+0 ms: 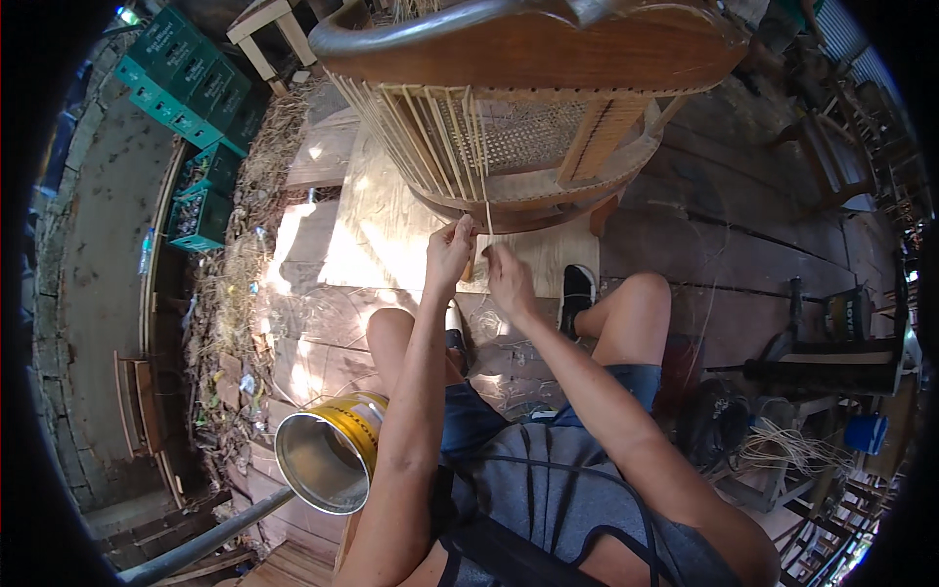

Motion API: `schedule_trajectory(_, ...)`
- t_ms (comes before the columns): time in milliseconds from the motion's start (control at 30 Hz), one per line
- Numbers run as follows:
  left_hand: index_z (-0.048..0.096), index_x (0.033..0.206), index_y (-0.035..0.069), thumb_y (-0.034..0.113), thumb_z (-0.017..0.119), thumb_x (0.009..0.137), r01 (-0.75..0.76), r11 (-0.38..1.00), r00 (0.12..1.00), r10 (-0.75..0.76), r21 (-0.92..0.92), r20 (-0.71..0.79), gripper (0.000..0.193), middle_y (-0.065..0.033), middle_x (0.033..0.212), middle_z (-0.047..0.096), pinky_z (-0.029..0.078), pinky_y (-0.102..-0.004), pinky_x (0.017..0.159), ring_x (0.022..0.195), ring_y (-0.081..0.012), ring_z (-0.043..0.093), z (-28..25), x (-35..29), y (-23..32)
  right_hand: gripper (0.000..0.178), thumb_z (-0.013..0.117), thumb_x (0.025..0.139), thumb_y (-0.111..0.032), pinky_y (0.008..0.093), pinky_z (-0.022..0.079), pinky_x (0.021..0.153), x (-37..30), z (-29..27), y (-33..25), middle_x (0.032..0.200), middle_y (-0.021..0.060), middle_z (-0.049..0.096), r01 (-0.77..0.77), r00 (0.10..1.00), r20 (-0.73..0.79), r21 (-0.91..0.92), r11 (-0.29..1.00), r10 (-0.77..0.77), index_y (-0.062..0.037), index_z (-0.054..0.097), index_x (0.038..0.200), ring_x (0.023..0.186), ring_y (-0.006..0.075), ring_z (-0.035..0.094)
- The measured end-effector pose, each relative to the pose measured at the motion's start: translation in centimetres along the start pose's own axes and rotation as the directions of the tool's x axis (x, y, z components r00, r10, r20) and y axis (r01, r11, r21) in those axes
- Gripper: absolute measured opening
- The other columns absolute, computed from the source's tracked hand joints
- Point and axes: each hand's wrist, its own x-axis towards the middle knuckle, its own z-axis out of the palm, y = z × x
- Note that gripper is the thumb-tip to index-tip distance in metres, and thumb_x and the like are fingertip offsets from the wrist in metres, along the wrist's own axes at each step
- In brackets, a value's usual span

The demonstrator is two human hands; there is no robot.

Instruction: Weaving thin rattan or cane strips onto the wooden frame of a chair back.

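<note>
A curved wooden chair frame [528,54] stands before me, with pale cane strands [430,137] strung down its left part from a row of holes. One loose cane strand [490,213] hangs over the lower rail [528,213] toward my hands. My right hand [511,282] is closed at the end of this strand, just below the rail. Beside it, my left hand [449,256] is closed against the rail's underside. A narrow orange-brown piece shows by its fingers, but what it grips is hidden.
Woven cane mesh [533,132] fills a panel behind the strands. Plywood [377,230] lies under the chair. A yellow metal can [331,450] stands by my left arm. Green crates [201,210] are stacked at far left. A cane bundle [787,445] and blue container [865,432] sit at right.
</note>
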Motion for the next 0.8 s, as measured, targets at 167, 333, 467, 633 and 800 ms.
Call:
schedule_trajectory(167, 0.066, 0.094, 0.001, 0.039, 0.054, 0.096, 0.049, 0.986, 0.983, -0.019, -0.158, 0.184, 0.04, -0.0035, 0.074, 0.062, 0.041, -0.0225, 0.051, 0.061, -0.0067, 0.051, 1.9, 0.1, 0.5, 0.034, 0.044, 0.099, -0.031, 0.0286, 0.036, 0.048, -5.9, -1.4, -1.3, 0.061, 0.0017, 0.047, -0.231, 0.973, 0.079, 0.396, 0.889, 0.218, -0.002, 0.062, 0.09, 0.051, 0.0093, 0.043)
schedule_trajectory(333, 0.062, 0.081, 0.002, 0.027, 0.057, 0.097, -0.043, 0.964, 0.989, 0.079, -0.262, 0.126, 0.03, 0.0017, 0.056, 0.047, 0.031, -0.0204, 0.042, 0.046, -0.0043, 0.04, 3.2, 0.9, 0.8, 0.036, 0.045, 0.1, -0.033, 0.0273, 0.036, 0.05, -5.8, -2.3, -1.6, 0.061, 0.001, 0.047, -0.115, 0.985, 0.164, 0.38, 0.918, 0.056, -0.0018, 0.06, 0.09, 0.053, 0.0089, 0.042)
schedule_trajectory(467, 0.065, 0.09, -0.003, 0.019, 0.056, 0.094, -0.19, 0.978, 0.982, 0.187, -0.092, -0.04, 0.024, -0.0064, 0.066, 0.059, 0.043, -0.0288, 0.055, 0.059, -0.0135, 0.054, 4.2, 1.6, -0.9, 0.035, 0.046, 0.098, -0.033, 0.0284, 0.041, 0.055, -6.0, -2.6, -2.0, 0.062, 0.0037, 0.049, -0.145, 0.973, 0.23, 0.511, 0.847, 0.027, -0.0013, 0.059, 0.09, 0.058, 0.0114, 0.048)
schedule_trajectory(633, 0.065, 0.093, -0.004, 0.012, 0.057, 0.091, -0.332, 0.909, 0.93, 0.36, 0.251, -0.075, 0.018, -0.0035, 0.066, 0.059, 0.041, -0.0279, 0.055, 0.06, -0.0104, 0.051, 4.2, 1.5, -0.5, 0.027, 0.052, 0.094, -0.024, 0.0436, 0.044, 0.088, -3.7, -9.7, -4.1, 0.1, 0.0205, 0.061, 0.369, 0.929, 0.073, -0.095, 0.925, -0.363, 0.0006, 0.06, 0.099, 0.099, 0.0342, 0.059)
schedule_trajectory(800, 0.065, 0.088, -0.007, 0.013, 0.054, 0.087, -0.288, 0.906, 0.946, 0.32, 0.309, -0.056, 0.023, -0.0067, 0.063, 0.058, 0.043, -0.0308, 0.056, 0.058, -0.0126, 0.052, 4.2, 0.2, 1.0, 0.02, 0.058, 0.09, -0.009, 0.0361, 0.046, 0.083, 2.3, -24.8, -21.4, 0.105, 0.0106, 0.064, 0.582, 0.183, -0.432, -0.676, 0.452, -0.883, -0.003, 0.065, 0.108, 0.095, 0.0243, 0.06)
